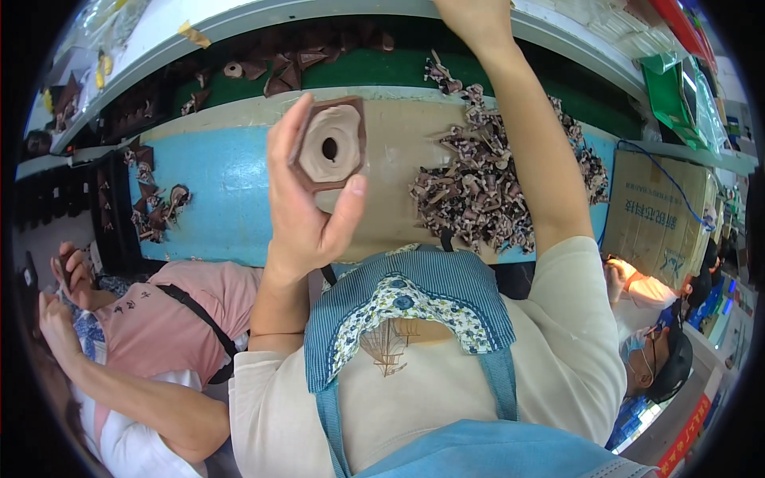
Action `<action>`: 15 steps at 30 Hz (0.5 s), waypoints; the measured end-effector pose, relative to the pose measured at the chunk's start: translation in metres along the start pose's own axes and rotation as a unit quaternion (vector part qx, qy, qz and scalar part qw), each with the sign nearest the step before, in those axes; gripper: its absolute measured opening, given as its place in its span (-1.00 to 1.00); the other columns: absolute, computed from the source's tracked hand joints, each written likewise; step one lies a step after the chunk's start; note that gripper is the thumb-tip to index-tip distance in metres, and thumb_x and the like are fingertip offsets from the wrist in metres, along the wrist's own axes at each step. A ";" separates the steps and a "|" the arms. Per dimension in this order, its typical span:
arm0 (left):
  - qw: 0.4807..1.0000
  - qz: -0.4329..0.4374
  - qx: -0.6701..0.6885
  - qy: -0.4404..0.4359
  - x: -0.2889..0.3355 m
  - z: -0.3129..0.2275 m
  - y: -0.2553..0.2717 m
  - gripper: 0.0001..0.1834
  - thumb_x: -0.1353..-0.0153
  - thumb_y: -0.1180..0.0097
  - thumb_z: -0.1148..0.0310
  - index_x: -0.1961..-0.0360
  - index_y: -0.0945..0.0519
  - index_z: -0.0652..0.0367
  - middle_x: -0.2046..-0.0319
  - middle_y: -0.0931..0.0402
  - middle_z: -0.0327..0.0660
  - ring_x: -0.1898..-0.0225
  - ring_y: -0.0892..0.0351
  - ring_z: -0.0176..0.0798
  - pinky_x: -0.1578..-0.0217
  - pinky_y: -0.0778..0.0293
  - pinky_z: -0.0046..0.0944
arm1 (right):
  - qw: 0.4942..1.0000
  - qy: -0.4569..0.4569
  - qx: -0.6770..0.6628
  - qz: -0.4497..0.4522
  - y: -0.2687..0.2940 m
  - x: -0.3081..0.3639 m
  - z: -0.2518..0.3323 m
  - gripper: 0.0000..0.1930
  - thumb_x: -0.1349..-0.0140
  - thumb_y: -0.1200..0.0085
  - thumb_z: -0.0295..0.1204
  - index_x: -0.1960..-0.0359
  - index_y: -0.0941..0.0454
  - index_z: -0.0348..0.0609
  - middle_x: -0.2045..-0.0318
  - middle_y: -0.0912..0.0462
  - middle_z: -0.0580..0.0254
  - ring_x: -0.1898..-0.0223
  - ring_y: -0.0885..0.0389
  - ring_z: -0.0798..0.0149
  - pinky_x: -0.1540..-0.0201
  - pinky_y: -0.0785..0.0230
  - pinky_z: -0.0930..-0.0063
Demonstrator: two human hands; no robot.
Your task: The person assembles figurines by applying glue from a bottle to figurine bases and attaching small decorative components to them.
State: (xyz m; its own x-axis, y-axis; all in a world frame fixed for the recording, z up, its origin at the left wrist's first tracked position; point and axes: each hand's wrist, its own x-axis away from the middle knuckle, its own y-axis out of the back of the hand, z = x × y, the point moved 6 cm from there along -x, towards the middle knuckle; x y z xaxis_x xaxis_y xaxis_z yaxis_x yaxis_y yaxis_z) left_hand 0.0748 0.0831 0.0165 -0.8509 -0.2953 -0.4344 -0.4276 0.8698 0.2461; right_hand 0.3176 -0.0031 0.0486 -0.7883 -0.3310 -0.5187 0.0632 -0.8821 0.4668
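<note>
My left hand (307,199) is closed round a brown hexagonal piece (362,131) and holds it up over the table. Its hollow face, turned up, has a beige inside and a dark hole (329,148) in the middle. Stretched far forward, my right hand (476,14) reaches the white shelf edge (558,30) at the top of the head view. Its fingers lie beyond the picture's edge. Below that forearm spreads a heap of small brown, black and pale parts (474,187), too jumbled to tell apart.
Along the green strip (343,68) lie several brown angular pieces (285,73). More small parts sit on the blue surface (215,191) at left. A co-worker in pink (175,319) is close on my left. A cardboard box (657,211) and green bin (668,99) stand at right.
</note>
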 end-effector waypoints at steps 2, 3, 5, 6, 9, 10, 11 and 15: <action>0.998 -0.063 0.010 -0.002 0.001 0.000 0.003 -0.24 -0.02 -0.21 0.52 -0.21 -0.10 0.40 -0.09 -0.23 0.06 -0.11 -0.33 -0.11 -0.12 -0.30 -0.20 | 0.987 0.125 0.046 -0.092 0.022 0.028 0.028 -0.62 0.02 -0.16 -0.60 0.10 -0.41 -0.34 0.24 -0.55 -0.06 0.18 -0.56 0.03 0.05 -0.37 0.34; 0.998 -0.055 0.018 -0.002 0.003 0.000 0.000 -0.24 -0.02 -0.21 0.52 -0.21 -0.10 0.40 -0.09 -0.23 0.06 -0.11 -0.33 -0.11 -0.12 -0.30 -0.20 | 0.987 0.137 0.016 -0.081 0.033 0.045 0.035 -0.66 -0.01 -0.15 -0.57 0.13 -0.43 -0.31 0.30 -0.56 -0.05 0.19 -0.55 0.00 0.04 -0.36 0.30; 0.988 -0.148 -0.038 -0.025 0.004 -0.002 0.004 -0.22 0.05 -0.25 0.61 -0.18 -0.09 0.32 -0.11 -0.22 0.08 -0.11 -0.34 -0.12 -0.11 -0.31 -0.20 | 0.964 0.244 0.055 -0.090 0.051 0.089 0.004 -0.73 -0.01 -0.21 -0.54 0.21 -0.54 -0.22 0.34 -0.58 0.13 0.34 -0.55 0.15 0.27 -0.40 0.42; 0.990 -0.136 -0.024 -0.026 0.003 0.000 -0.003 -0.22 0.05 -0.25 0.61 -0.18 -0.09 0.32 -0.11 -0.22 0.08 -0.11 -0.34 -0.12 -0.11 -0.31 -0.20 | 0.978 0.192 0.055 -0.067 0.061 0.110 -0.015 -0.71 0.02 -0.20 -0.55 0.20 -0.53 -0.22 0.30 -0.57 0.09 0.27 -0.53 0.08 0.20 -0.39 0.36; 0.982 -0.149 0.110 -0.046 0.003 0.014 -0.027 -0.19 0.10 -0.27 0.67 -0.14 -0.08 0.22 -0.11 -0.23 0.09 -0.10 -0.35 -0.12 -0.11 -0.32 -0.19 | 0.983 0.018 0.147 -0.105 0.110 0.180 -0.096 -0.72 0.00 -0.17 -0.53 0.19 -0.53 -0.22 0.29 -0.55 0.06 0.22 -0.51 0.03 0.12 -0.35 0.29; 0.986 -0.106 0.129 -0.006 0.005 0.028 -0.044 -0.18 0.10 -0.28 0.67 -0.15 -0.07 0.19 -0.11 -0.23 0.08 -0.09 -0.35 -0.13 -0.10 -0.32 -0.21 | 0.974 -0.047 0.167 -0.144 0.136 0.206 -0.123 -0.75 -0.05 -0.16 -0.50 0.19 -0.53 -0.21 0.28 -0.54 0.07 0.22 -0.50 0.06 0.13 -0.35 0.30; 0.987 -0.062 0.144 0.034 0.007 0.042 -0.063 -0.17 0.10 -0.29 0.66 -0.15 -0.07 0.16 -0.10 -0.24 0.06 -0.08 -0.36 -0.14 -0.10 -0.32 -0.23 | 0.960 -0.112 0.182 -0.182 0.163 0.232 -0.144 -0.77 -0.10 -0.14 -0.46 0.19 -0.53 -0.21 0.27 -0.53 0.09 0.22 -0.49 0.09 0.14 -0.35 0.31; 0.970 0.071 0.189 0.139 0.009 0.082 -0.153 -0.19 0.06 -0.34 0.54 -0.15 -0.09 0.19 -0.06 -0.30 -0.04 -0.06 -0.37 -0.22 -0.09 -0.31 -0.26 | 0.879 -0.274 0.243 -0.306 0.233 0.343 -0.165 -0.66 -0.23 -0.07 -0.32 0.04 -0.43 -0.26 0.11 -0.43 0.08 0.07 -0.40 0.17 0.06 -0.28 0.34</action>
State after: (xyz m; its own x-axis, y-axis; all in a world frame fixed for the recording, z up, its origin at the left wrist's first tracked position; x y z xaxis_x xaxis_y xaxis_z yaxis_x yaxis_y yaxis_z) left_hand 0.1577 -0.0207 -0.0957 -0.9646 -0.2122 -0.1568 -0.2033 0.9765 -0.0711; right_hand 0.1635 -0.3775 -0.1386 -0.7683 0.4845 -0.4183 -0.6392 -0.5471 0.5405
